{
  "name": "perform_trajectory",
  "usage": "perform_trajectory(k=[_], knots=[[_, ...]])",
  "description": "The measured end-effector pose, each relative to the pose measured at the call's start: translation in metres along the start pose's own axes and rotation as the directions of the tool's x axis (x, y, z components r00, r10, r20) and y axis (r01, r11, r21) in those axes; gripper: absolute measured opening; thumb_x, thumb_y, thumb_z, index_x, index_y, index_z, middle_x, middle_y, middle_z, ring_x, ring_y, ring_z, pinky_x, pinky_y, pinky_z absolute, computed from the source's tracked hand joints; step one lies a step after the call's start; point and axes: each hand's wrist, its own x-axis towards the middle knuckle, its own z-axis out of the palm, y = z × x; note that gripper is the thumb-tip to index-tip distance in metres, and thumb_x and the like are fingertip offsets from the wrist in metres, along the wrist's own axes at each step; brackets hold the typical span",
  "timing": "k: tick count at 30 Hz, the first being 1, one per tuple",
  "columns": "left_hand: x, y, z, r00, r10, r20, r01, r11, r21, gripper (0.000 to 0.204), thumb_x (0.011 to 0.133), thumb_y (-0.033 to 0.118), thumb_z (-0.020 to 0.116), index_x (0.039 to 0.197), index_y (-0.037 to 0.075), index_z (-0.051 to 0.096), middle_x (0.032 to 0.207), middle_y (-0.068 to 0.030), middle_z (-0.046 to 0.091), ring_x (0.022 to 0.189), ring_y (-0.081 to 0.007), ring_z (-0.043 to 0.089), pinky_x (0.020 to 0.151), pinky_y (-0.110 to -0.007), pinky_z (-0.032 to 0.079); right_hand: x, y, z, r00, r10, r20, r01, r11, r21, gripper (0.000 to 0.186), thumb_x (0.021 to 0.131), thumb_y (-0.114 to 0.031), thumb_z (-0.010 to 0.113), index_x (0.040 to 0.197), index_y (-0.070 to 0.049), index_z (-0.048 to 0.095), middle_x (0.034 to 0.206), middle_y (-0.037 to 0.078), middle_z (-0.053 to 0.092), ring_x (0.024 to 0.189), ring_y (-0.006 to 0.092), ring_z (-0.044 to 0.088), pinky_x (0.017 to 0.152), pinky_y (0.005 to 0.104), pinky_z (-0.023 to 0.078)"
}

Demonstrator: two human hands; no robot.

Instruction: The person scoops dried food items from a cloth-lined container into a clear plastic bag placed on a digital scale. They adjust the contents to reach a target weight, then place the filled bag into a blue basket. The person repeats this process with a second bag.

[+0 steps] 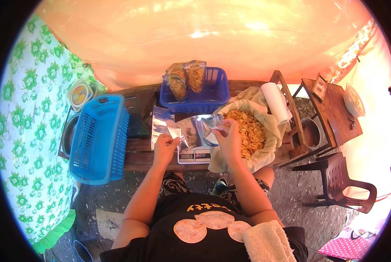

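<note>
A silver, clear-fronted resealable pouch (189,132) lies over a white kitchen scale (194,156) in front of me. My left hand (164,147) is closed, thumb and finger pinching at a shiny white edge beside the pouch's left side. At the pouch's right side my right hand (228,136) pinches its upper edge. Another silver pouch (161,118) lies flat just beyond my left hand. To the right, thin yellow chips (250,133) fill a cloth-lined container (272,150); my right forearm passes close to it.
A dark blue basket (195,105) at the back holds filled pouches of chips (178,83). On the left stands a light blue basket (97,139). A white paper roll (275,102) lies behind the chips. A brown plastic chair (338,183) and wooden table (333,109) are at right.
</note>
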Motion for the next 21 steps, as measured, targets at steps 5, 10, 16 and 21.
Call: perform_trajectory(k=[5,10,16,21], knots=[[0.004,0.004,-0.003,0.957,-0.272,0.096,0.283,0.952,-0.118,0.017,0.089,0.015,0.07,0.083,0.0,0.065,0.072,0.002,0.056,0.069,-0.0054,0.047,0.06,-0.024,0.037,0.006,0.01,-0.011,1.0,0.028,0.008,-0.029,0.998,0.052,0.033,0.087,-0.001,0.069,0.112,0.001,0.048,0.09,0.011,0.071,0.082,0.0128,0.067,0.072,0.0239,0.052],[0.002,0.017,-0.006,0.877,-0.384,0.288,0.479,0.73,-0.487,0.016,0.094,0.018,0.064,0.089,0.003,0.065,0.077,0.0043,0.058,0.066,-0.0042,0.044,0.059,-0.022,0.035,0.013,0.021,-0.027,0.96,0.107,0.257,-0.149,0.977,0.152,0.014,0.089,-0.001,0.066,0.098,0.001,0.055,0.09,0.008,0.069,0.078,0.012,0.066,0.068,0.023,0.05],[0.0,-0.004,-0.013,0.832,-0.42,0.362,0.53,0.794,-0.298,0.018,0.096,0.02,0.062,0.087,0.005,0.065,0.074,0.0062,0.055,0.061,-0.0023,0.039,0.055,-0.021,0.031,0.012,0.02,-0.035,0.901,0.213,0.377,-0.303,0.932,0.198,0.006,0.093,-0.005,0.063,0.093,-0.002,0.057,0.087,0.004,0.066,0.078,0.0092,0.063,0.065,0.0233,0.051],[0.006,-0.033,-0.009,0.795,-0.435,0.422,0.577,0.758,-0.306,0.02,0.096,0.021,0.061,0.084,0.005,0.064,0.08,0.004,0.057,0.071,-0.0045,0.047,0.064,-0.023,0.037,0.018,0.015,-0.041,0.884,0.204,0.42,-0.293,0.943,0.159,0.007,0.094,-0.008,0.062,0.092,-0.003,0.057,0.088,0.003,0.064,0.078,0.0086,0.06,0.066,0.0247,0.053]])
